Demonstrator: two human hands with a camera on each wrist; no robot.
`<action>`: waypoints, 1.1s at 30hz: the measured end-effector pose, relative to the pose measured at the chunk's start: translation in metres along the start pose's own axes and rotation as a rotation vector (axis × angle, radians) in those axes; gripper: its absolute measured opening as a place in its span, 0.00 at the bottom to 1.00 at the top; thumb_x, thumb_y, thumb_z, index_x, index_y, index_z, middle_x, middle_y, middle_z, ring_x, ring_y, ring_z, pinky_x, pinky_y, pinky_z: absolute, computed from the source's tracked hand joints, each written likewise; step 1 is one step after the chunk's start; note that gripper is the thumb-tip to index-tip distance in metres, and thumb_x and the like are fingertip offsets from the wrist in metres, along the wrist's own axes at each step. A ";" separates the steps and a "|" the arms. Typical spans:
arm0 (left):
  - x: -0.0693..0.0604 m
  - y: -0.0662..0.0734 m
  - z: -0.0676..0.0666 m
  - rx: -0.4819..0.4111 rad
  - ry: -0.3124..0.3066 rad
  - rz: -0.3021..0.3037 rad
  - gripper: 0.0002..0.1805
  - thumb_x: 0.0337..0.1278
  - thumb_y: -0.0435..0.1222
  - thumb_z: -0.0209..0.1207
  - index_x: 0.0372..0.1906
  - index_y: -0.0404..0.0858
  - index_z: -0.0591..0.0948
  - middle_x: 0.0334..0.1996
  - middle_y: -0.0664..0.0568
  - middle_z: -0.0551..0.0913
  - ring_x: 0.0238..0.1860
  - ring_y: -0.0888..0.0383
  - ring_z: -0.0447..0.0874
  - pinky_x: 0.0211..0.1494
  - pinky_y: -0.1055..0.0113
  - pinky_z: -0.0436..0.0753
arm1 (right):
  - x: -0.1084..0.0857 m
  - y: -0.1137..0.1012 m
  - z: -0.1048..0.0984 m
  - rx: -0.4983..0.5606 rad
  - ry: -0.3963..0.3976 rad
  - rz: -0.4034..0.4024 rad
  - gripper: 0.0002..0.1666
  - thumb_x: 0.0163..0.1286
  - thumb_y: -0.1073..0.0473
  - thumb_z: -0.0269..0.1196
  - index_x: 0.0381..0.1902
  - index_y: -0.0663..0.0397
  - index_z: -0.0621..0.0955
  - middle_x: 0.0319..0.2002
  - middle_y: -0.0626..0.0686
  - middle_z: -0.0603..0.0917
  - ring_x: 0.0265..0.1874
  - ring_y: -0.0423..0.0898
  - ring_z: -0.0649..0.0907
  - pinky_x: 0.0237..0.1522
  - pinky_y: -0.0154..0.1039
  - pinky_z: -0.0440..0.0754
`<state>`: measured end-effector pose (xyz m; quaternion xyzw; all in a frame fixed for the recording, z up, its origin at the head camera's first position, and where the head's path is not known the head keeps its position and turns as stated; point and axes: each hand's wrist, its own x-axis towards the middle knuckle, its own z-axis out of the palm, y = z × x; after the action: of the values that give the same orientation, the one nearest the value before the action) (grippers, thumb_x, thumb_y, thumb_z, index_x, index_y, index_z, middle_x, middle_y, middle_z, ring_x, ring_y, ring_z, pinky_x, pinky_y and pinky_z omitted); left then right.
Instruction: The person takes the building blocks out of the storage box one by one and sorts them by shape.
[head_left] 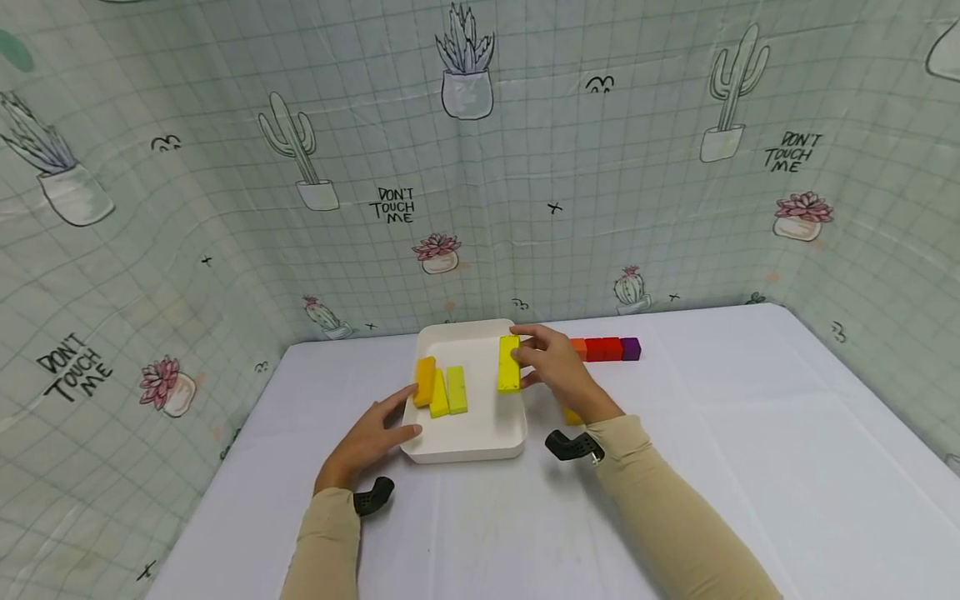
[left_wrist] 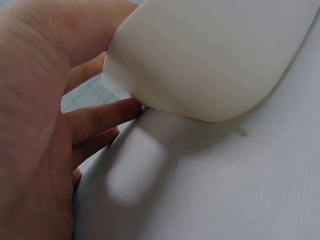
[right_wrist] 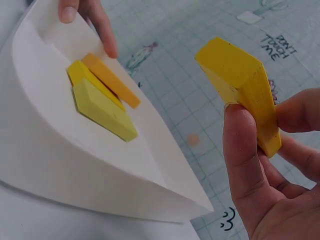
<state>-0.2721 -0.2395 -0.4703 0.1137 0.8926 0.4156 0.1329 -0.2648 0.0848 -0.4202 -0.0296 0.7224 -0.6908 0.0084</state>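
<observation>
My right hand [head_left: 558,367] pinches a yellow block [head_left: 509,364] between thumb and fingers, held over the right rim of the white tray [head_left: 487,454]; the right wrist view shows the same block [right_wrist: 260,90] clear of the tray. In the tray's left part lie an orange-yellow block [head_left: 424,382], leaning at the left wall, a yellow block [head_left: 438,395] and a yellow-green block [head_left: 457,390]. My left hand [head_left: 367,442] holds the tray's left side, thumb and fingers spread; in the left wrist view its fingers [left_wrist: 107,114] touch the tray's edge [left_wrist: 210,112].
Behind my right hand, a row of orange, red [head_left: 603,349] and purple [head_left: 631,348] blocks stands on the white table. Another yellow-orange block [head_left: 572,417] is partly hidden under the right wrist. A patterned cloth hangs behind and at the sides.
</observation>
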 end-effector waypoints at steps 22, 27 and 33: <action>-0.001 0.002 -0.001 0.013 -0.011 0.024 0.43 0.58 0.52 0.65 0.78 0.52 0.63 0.78 0.44 0.55 0.78 0.33 0.37 0.72 0.29 0.41 | -0.009 0.007 -0.039 -0.103 0.061 0.004 0.29 0.74 0.59 0.58 0.71 0.52 0.73 0.61 0.60 0.76 0.48 0.57 0.79 0.42 0.41 0.87; 0.000 0.001 -0.001 0.005 -0.003 0.034 0.42 0.59 0.50 0.65 0.78 0.52 0.63 0.78 0.45 0.56 0.78 0.34 0.39 0.72 0.29 0.41 | -0.011 0.006 -0.049 -0.107 0.076 0.009 0.30 0.72 0.59 0.58 0.72 0.51 0.72 0.63 0.60 0.75 0.49 0.57 0.78 0.42 0.41 0.86; 0.001 0.001 0.000 0.006 0.000 0.022 0.42 0.60 0.50 0.65 0.78 0.53 0.63 0.78 0.45 0.55 0.78 0.34 0.38 0.72 0.29 0.42 | -0.011 0.007 -0.057 -0.105 0.077 0.005 0.33 0.70 0.62 0.58 0.73 0.52 0.71 0.62 0.61 0.74 0.47 0.56 0.77 0.40 0.41 0.86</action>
<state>-0.2725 -0.2384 -0.4694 0.1237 0.8925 0.4144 0.1278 -0.2573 0.1430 -0.4250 -0.0015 0.7575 -0.6525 -0.0190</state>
